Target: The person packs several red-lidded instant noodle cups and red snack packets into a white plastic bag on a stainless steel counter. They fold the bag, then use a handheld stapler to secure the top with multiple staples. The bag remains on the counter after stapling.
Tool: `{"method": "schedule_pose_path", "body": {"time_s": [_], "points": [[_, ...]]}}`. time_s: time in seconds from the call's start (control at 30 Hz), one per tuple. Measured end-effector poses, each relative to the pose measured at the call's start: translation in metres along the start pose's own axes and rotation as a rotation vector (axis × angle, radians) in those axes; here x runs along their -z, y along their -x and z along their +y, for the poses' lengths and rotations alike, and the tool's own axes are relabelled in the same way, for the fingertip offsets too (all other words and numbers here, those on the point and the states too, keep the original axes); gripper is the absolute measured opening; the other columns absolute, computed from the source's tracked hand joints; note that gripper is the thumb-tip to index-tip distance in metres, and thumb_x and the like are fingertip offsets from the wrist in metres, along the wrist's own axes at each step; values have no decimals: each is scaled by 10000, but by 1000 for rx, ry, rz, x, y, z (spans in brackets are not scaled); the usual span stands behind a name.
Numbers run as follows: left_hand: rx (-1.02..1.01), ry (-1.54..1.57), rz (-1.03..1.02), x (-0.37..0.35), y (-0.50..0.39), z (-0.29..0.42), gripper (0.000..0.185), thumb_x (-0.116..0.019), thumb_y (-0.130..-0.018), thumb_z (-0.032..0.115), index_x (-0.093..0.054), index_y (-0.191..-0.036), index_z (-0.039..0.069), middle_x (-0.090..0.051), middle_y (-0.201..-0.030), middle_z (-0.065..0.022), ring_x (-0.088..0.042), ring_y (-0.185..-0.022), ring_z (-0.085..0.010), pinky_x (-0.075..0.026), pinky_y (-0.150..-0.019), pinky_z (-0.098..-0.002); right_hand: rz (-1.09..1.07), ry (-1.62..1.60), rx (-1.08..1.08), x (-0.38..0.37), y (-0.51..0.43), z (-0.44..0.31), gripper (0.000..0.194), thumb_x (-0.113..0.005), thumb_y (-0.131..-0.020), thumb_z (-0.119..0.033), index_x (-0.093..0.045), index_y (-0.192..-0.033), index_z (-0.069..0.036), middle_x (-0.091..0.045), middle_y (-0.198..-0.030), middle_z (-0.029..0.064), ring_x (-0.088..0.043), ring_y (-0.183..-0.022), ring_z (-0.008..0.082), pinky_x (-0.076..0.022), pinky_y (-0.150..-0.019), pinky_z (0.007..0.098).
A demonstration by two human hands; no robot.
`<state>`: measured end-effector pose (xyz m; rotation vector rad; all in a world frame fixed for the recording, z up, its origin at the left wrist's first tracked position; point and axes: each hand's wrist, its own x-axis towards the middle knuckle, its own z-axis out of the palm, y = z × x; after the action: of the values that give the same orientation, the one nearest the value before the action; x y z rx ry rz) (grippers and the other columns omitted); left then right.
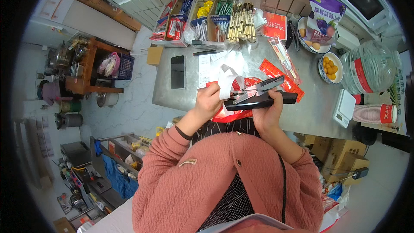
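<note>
My left hand [208,103] pinches a curled white paper strip [225,85] at the top of a red plastic bag [233,116]. In my right hand [268,110] is a black hand-held stapler [258,100] with metal arms, its jaw end at the paper and the bag. The bag hangs at the table's front edge, before my body; its lower part is partly hidden by my hands and the tool. Just behind my left hand, a printed paper slip [204,68] lies flat on the metal table [165,94]. Whether the stapler's jaws are pressed together cannot be told.
A smartphone [178,72] lies at left. Bins of sachets [176,27] and wrapped chopsticks [241,22] line the back. Red packets [275,74] lie right of centre. Farther right are a bowl of yellow fruit [330,68], a large plastic jug [365,68], a scale [343,108] and stacked paper cups [372,114].
</note>
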<state>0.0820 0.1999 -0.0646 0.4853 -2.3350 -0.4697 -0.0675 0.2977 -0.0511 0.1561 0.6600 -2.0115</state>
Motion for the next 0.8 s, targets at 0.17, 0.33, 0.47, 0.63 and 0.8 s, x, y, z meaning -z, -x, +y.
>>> {"method": "schedule_pose_path", "body": {"time_s": [0.17, 0.33, 0.47, 0.63, 0.8], "points": [[-30, 65, 14, 0, -7, -2, 201, -663, -662, -6, -634, -852, 55, -604, -766, -94, -609, -582, -235, -485, -503, -305, 12, -71, -117, -2, -14, -6, 280, -528, -742, -205, -492, -971, -49, -535, -950, 59, -516, -925, 199, -405, -875, 368], [29, 172, 13, 4, -13, -1, 146, -663, -688, 40, -640, -831, 62, -585, -731, -79, -575, -544, -227, -439, -458, -311, 35, -78, -144, 3, -16, -3, 304, -520, -758, -223, -498, -958, 4, -565, -942, 129, -544, -913, 260, -401, -905, 417], [88, 244, -4, 4, -16, 2, 115, -652, -705, 38, -637, -817, 60, -580, -705, -72, -576, -549, -229, -438, -461, -310, 15, -74, -108, 3, -10, -6, 319, -513, -761, -235, -503, -968, 8, -567, -943, 133, -544, -919, 258, -397, -906, 420], [95, 247, 1, 4, -18, 4, 107, -654, -704, 33, -637, -805, 63, -576, -690, -65, -576, -548, -226, -435, -457, -306, 151, -41, -61, -7, -4, -11, 318, -522, -757, -251, -511, -960, -6, -569, -930, 121, -544, -907, 249, -413, -875, 400], [88, 240, 17, 4, -18, 4, 104, -660, -709, 46, -640, -809, 63, -578, -688, -68, -576, -556, -229, -439, -466, -307, 118, 4, -111, -11, -5, -13, 304, -543, -746, -256, -517, -951, -33, -567, -930, 93, -539, -904, 237, -431, -842, 387]]}}
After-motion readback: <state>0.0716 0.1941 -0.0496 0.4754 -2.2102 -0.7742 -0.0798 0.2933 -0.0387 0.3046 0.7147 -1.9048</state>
